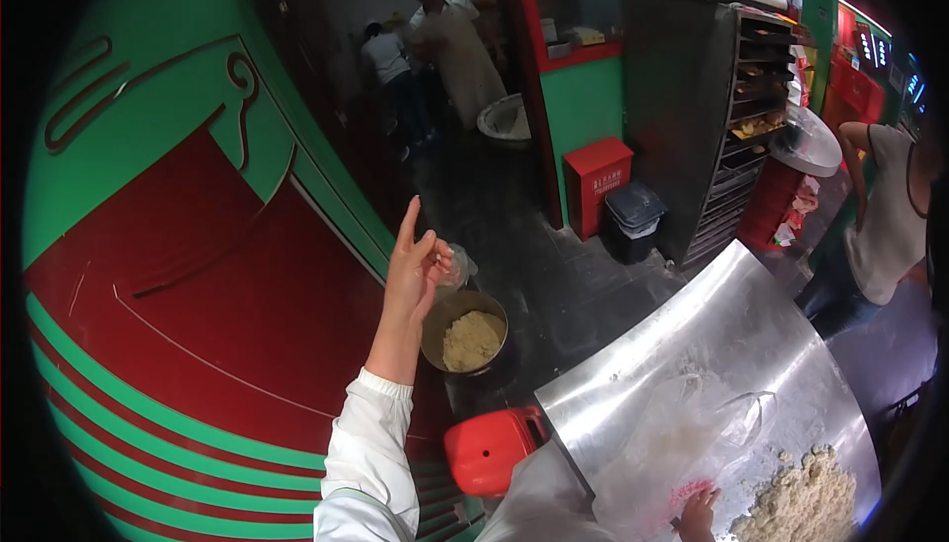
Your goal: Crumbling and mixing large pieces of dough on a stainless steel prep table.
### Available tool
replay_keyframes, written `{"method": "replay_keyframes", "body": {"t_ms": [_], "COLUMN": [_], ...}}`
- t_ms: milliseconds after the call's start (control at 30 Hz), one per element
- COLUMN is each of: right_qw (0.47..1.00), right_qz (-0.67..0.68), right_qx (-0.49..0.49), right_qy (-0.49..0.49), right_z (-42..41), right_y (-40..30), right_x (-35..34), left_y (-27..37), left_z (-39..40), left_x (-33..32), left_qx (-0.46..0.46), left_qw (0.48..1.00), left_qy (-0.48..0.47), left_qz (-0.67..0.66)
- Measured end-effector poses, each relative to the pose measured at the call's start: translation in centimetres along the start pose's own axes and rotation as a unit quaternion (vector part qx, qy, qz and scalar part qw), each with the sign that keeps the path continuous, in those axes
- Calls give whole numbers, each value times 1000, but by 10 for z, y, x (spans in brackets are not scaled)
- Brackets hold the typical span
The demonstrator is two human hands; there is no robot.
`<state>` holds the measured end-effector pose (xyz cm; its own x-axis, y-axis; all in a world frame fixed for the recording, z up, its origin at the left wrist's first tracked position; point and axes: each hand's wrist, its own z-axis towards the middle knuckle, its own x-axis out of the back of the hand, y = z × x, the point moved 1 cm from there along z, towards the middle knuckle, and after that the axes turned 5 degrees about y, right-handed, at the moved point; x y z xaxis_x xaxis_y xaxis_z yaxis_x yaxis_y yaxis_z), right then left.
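Note:
My left hand is raised in the air with the index finger extended and the other fingers curled; I see nothing held in it. Below and beyond it, a metal pot with a pale yellow crumbly mass stands on the floor, a clear plastic bag beside it. At the bottom right my right hand rests on a thin plastic bag spread over the metal table. Pale crumbly dough lies in a heap just right of that hand.
A red plastic stool stands against the table's left edge. Beyond the table are a tray rack, a dark bin and a red box. One person stands at the right; two people are in the doorway near a large basin.

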<state>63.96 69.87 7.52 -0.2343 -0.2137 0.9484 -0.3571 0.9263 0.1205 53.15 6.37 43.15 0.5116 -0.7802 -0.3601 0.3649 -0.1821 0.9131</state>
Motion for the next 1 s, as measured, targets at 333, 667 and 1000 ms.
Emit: {"method": "replay_keyframes", "body": {"t_ms": [333,667,1000], "right_qw": [982,968,913], "right_qz": [67,200,282], "right_qx": [130,-110,-57], "right_qy": [121,104,290], "right_z": [1,52,108], "right_y": [22,53,-1], "right_x": [-37,47,114], "left_y": [137,111,127], "left_z": [69,115,187], "left_x": [-49,-25,-76], "left_qx": [-156,-126,-256], "left_qw": [978,991,963], "left_qy": [-52,47,49], "left_qz": [125,26,76]}}
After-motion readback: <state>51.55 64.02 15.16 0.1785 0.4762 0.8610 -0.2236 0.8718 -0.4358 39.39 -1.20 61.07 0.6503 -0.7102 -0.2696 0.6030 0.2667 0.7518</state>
